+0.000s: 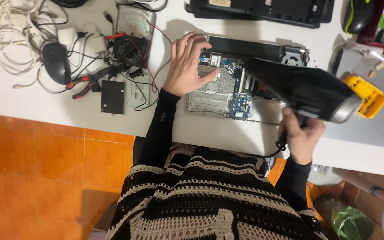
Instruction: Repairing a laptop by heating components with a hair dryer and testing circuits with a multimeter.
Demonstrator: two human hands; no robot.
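Left hand [186,66]: spread flat on opened laptop base with bare circuit board [227,91], near white table's [32,104] front edge.
Right hand [301,135]: gripping black hair dryer [303,86] above the board.

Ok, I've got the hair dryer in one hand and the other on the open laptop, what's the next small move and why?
Probably slide the left hand off toward the board's edge. It lies flat on the open laptop, right beside where the black hair dryer in the right hand points, so the fingers sit close to the air stream. The nozzle seems aimed at the middle of the circuit board.
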